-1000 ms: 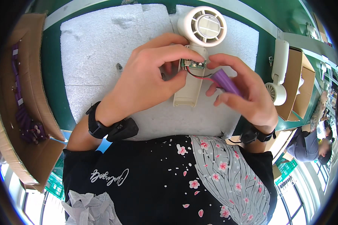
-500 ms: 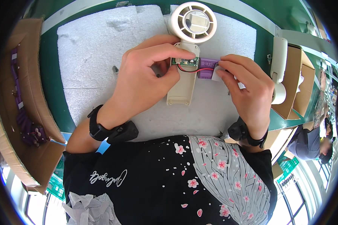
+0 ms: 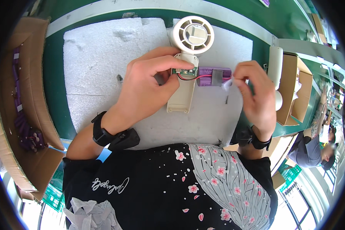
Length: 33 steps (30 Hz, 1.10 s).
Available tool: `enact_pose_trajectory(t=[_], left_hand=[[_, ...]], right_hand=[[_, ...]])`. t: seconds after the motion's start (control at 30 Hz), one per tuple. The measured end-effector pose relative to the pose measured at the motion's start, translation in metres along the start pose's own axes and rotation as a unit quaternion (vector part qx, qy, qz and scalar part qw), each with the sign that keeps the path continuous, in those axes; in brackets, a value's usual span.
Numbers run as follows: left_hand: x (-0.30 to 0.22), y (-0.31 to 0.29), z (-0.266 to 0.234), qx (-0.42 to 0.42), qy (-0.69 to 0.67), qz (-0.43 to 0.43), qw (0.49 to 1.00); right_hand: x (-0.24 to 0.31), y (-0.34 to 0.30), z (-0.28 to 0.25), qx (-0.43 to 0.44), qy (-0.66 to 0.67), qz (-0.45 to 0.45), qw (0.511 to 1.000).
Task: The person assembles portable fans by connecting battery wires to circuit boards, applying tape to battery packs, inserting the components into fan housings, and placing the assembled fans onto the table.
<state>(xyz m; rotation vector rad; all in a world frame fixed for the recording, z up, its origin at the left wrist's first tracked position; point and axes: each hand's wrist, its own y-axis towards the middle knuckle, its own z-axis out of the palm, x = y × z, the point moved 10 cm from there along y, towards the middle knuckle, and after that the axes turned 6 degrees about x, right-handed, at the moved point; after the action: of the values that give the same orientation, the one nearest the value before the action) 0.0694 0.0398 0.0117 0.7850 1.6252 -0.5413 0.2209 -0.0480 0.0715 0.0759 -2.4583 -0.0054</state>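
Observation:
A cream handheld fan (image 3: 180, 101) lies with its handle shell uncovered and its round grille at the far end. My left hand (image 3: 140, 82) grips the handle, thumb and index finger at the small green circuit board (image 3: 189, 72) inside it. Red and black wires run from the board to a purple battery pack (image 3: 205, 71), which lies just right of the handle. A grey pad (image 3: 217, 77) sits across the pack. Right of the pack, my right hand (image 3: 260, 96) pinches a thin white slip (image 3: 227, 84), blurred by motion.
White foam sheets (image 3: 99, 65) cover the green table (image 3: 57, 84) under the work. At left, a cardboard box (image 3: 34, 96) holds several purple battery packs (image 3: 28, 134). Another cream fan (image 3: 275, 69) stands by a cardboard box (image 3: 301, 80) at right. White scraps (image 3: 92, 214) lie at lower left.
My right hand has moved right, off the battery pack, with the white slip. The grey pad now shows on the pack. My left hand keeps its grip on the fan.

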Motion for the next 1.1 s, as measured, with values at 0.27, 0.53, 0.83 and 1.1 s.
enact_pose_trajectory(t=[0.27, 0.53, 0.83, 1.1], left_hand=[[0.001, 0.003, -0.004, -0.016, 0.001, 0.017, 1.000], [0.005, 0.004, -0.007, 0.025, 0.018, -0.031, 0.999], [0.003, 0.006, -0.007, 0.058, 0.013, -0.047, 0.997], [-0.005, 0.009, -0.008, 0.092, 0.085, -0.013, 0.992]], right_hand=[[-0.067, -0.034, -0.058, -0.359, 0.494, 0.048, 0.790], [0.010, 0.015, 0.035, -0.012, -0.023, -0.051, 0.998], [-0.016, -0.004, 0.071, 0.212, 0.392, 0.132, 0.886], [0.017, -0.014, 0.090, 0.244, 0.690, 0.183, 0.657]])
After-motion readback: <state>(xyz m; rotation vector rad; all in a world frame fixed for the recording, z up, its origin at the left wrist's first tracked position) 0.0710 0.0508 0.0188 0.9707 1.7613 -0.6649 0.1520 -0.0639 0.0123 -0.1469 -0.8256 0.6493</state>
